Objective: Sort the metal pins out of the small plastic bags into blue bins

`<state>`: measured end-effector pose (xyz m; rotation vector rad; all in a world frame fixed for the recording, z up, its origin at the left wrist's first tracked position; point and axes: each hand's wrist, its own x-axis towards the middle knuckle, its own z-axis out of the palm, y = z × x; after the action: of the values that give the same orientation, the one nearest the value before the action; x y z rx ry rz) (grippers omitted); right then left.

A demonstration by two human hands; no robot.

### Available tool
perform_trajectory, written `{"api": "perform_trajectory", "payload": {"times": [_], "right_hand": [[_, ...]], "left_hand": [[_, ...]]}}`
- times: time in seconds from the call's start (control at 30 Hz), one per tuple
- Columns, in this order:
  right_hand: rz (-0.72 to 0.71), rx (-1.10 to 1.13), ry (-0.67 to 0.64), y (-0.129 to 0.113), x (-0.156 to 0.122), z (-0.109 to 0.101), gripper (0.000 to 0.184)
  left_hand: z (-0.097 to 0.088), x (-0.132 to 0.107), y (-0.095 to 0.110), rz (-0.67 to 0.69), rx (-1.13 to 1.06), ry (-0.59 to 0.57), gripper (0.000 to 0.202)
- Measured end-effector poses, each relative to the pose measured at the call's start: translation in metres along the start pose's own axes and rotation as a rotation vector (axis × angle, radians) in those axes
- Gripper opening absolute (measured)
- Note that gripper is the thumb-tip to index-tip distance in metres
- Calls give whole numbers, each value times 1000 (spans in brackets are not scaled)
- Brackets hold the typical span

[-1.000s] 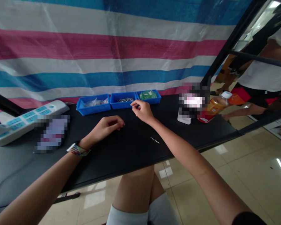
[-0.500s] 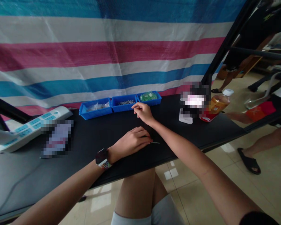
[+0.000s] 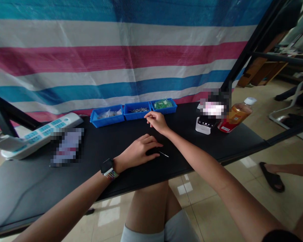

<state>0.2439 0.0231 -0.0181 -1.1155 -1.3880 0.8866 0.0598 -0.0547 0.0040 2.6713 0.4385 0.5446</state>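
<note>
A thin silver metal pin (image 3: 164,154) lies on the black tabletop, just past the thumb tip of my left hand (image 3: 143,149). That hand rests low over the table, thumb and fingers apart, holding nothing. My right hand (image 3: 156,121) is in front of the middle blue bin (image 3: 137,116), with thumb and forefinger pinched together. Whatever it may hold is too small to make out. Several thin metal pieces (image 3: 139,110) lie in that middle bin. The left blue bin (image 3: 108,121) holds clear plastic bags, and the right blue bin (image 3: 168,110) contains green items.
At left are a white power strip (image 3: 40,134) and a blurred-out packet (image 3: 68,146). A phone (image 3: 207,121) leans on a white stand (image 3: 203,128), beside a drink bottle (image 3: 236,116). A striped sheet (image 3: 116,57) hangs behind. Another person's sandalled foot (image 3: 272,176) shows at right.
My left thumb and fingers have parted and let go of the metal pin, which now lies on the table. My right hand stays pinched near the bins. The view has shifted slightly.
</note>
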Motion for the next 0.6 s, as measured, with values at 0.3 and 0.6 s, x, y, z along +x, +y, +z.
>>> {"api": "perform_trajectory", "payload": {"times": [0.3,0.6], "right_hand": [[0,21,-27,3,2,-1,12],[84,190,-299,-10,-4,-3,13]], "left_hand": [[1,4,1,-51,-16,8,7],[-33,-20,-69,-411,-7,354,19]]}}
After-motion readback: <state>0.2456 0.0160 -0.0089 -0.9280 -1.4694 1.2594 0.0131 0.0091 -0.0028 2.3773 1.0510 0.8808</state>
